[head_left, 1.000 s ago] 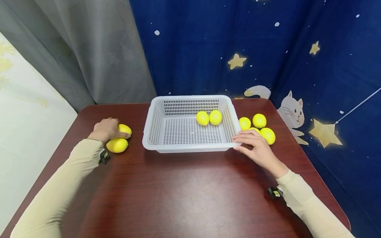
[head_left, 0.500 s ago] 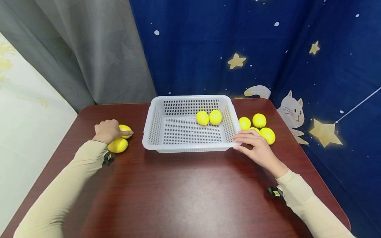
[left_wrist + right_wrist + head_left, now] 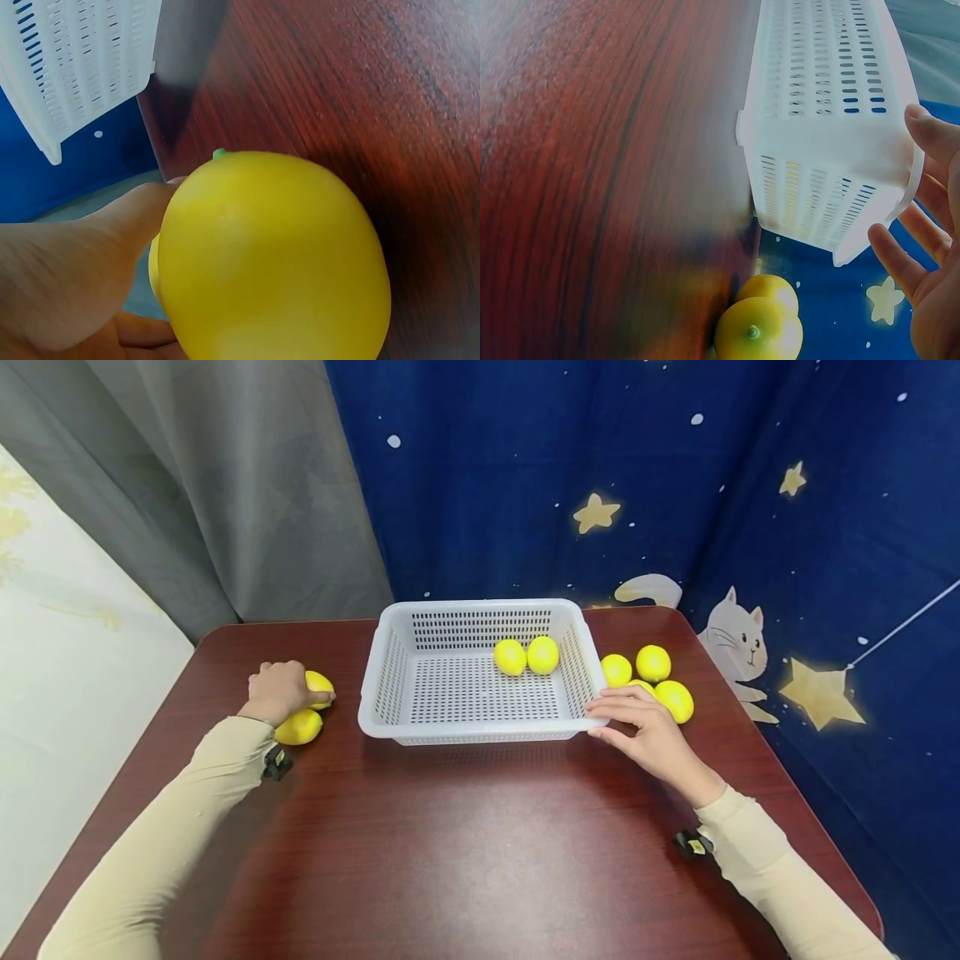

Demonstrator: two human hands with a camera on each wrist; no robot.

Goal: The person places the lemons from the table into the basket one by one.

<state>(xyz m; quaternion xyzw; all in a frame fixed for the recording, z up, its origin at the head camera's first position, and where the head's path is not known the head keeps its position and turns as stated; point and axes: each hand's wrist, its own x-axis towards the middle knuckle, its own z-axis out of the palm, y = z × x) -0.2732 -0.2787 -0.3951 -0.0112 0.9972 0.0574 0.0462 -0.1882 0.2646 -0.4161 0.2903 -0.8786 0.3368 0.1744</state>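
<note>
My left hand [image 3: 277, 689] grips the farther of two lemons on the table's left side, its thumb across the fruit. That lemon [image 3: 318, 687] is partly covered by the hand. The nearer lemon [image 3: 300, 727] sits right beside it and fills much of the left wrist view, where its green stem tip shows. In the middle stands a white perforated plastic basket [image 3: 480, 730] with two lemons [image 3: 527, 657] inside, towards its right. My right hand [image 3: 648, 731] holds the basket's near right corner, thumb on the front side and fingers along the right rim.
Several more lemons [image 3: 654, 665] lie just right of the basket, one partly hidden by my right hand. The dark red table [image 3: 480, 843] ends at the back against a blue starry curtain [image 3: 525, 485] and a grey curtain [image 3: 277, 485].
My left hand has shifted slightly to the right, and its hold on the farther lemon has changed a little. The right hand and the basket have stayed in place.
</note>
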